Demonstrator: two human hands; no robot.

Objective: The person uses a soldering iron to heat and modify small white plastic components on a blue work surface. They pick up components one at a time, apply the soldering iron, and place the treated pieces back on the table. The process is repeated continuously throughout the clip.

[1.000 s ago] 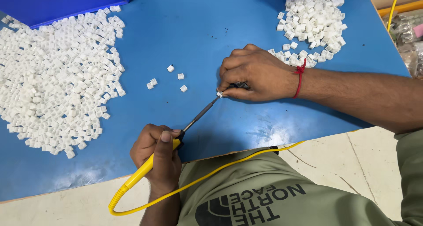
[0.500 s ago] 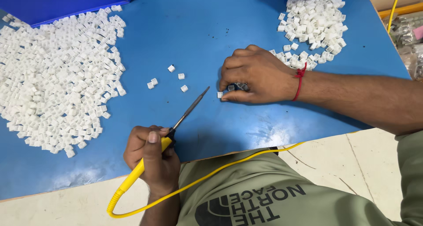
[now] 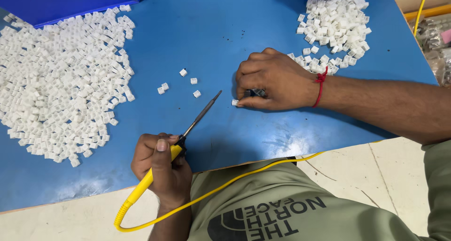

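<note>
— Two hands busy?
— Yes. My left hand [image 3: 162, 168] has its grip closed around the yellow-handled soldering iron [image 3: 181, 140], tip raised toward the middle of the blue counter [image 3: 206, 39].
— And the other?
— My right hand [image 3: 272, 81] pinches shut on a small dark piece [image 3: 257, 92], pressed to the counter; one white block [image 3: 234, 102] lies just beside my fingertips.

A yellow-handled soldering iron [image 3: 188, 133] lies slanted in the left hand's [image 3: 162, 168] grip, its dark metal tip aimed toward one o'clock just above the blue table. A small white plastic cube [image 3: 234, 102] sits at the right hand's [image 3: 270, 81] fingertips, apart from the tip.
</note>
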